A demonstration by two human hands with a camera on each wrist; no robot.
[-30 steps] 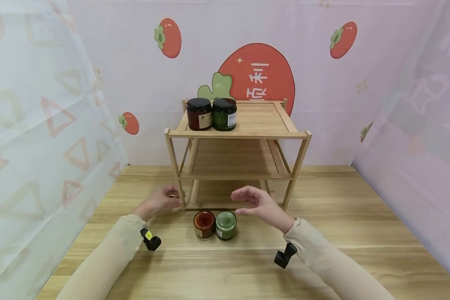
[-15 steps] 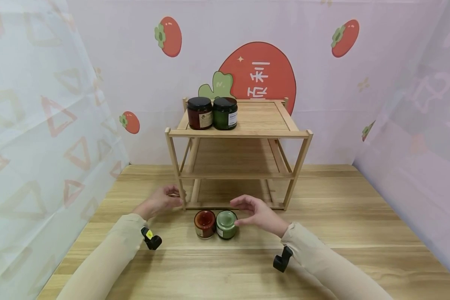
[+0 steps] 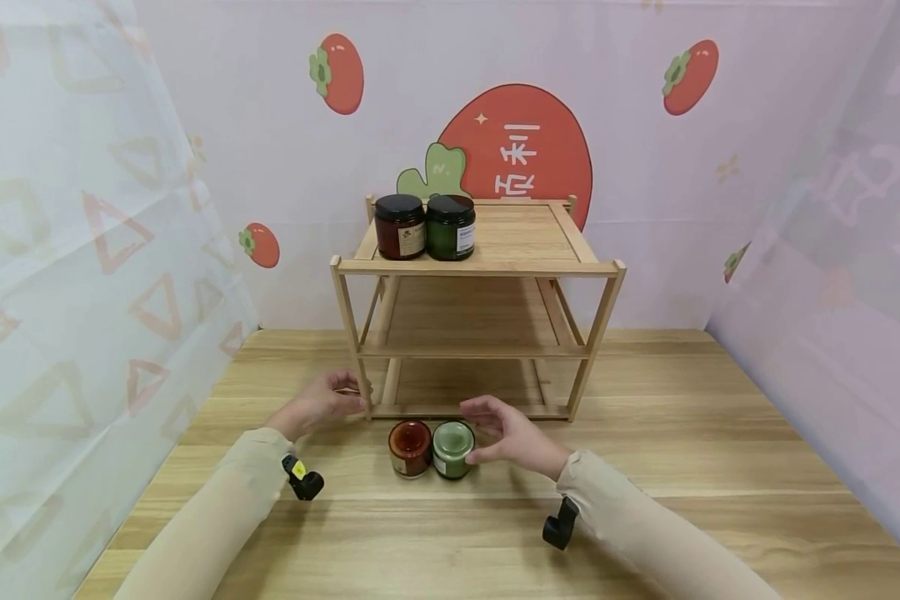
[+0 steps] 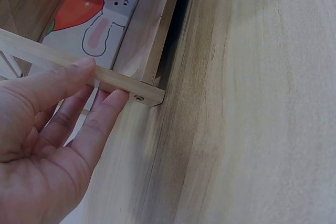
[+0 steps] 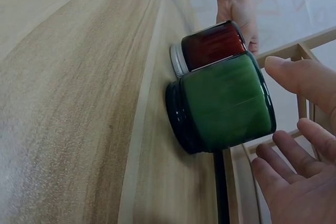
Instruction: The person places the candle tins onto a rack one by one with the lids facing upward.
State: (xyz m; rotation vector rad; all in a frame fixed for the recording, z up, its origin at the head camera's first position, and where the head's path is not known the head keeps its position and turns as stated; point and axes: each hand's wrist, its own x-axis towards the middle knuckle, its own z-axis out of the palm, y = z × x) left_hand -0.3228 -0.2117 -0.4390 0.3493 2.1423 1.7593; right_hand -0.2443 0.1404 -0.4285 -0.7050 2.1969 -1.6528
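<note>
My left hand [image 3: 317, 406] pinches the front left leg [image 4: 118, 78] of a wooden rack [image 3: 480, 271] near the tabletop, thumb on one side, fingers on the other. In front of the rack, a small green glass jar [image 3: 452, 451] and a small red-brown glass jar [image 3: 410, 451] stand side by side, upside down. The right wrist view shows the green jar's dark lid and the red jar's silver lid against the table. Beside the green jar, my right hand [image 3: 516, 437] is spread, thumb and fingers apart. Whether the thumb touches the glass I cannot tell.
On the rack's top shelf, at the left, stand a dark red jar [image 3: 400, 227] and a dark green jar [image 3: 451, 228], both with black lids. A middle shelf [image 3: 472, 312] lies below. Printed cloth [image 3: 285, 167] encloses the wooden table [image 3: 450, 542] at the back and sides.
My right hand has come down and slightly toward me beside the small green jar. The left hand stays at the rack leg, and the jars have not moved.
</note>
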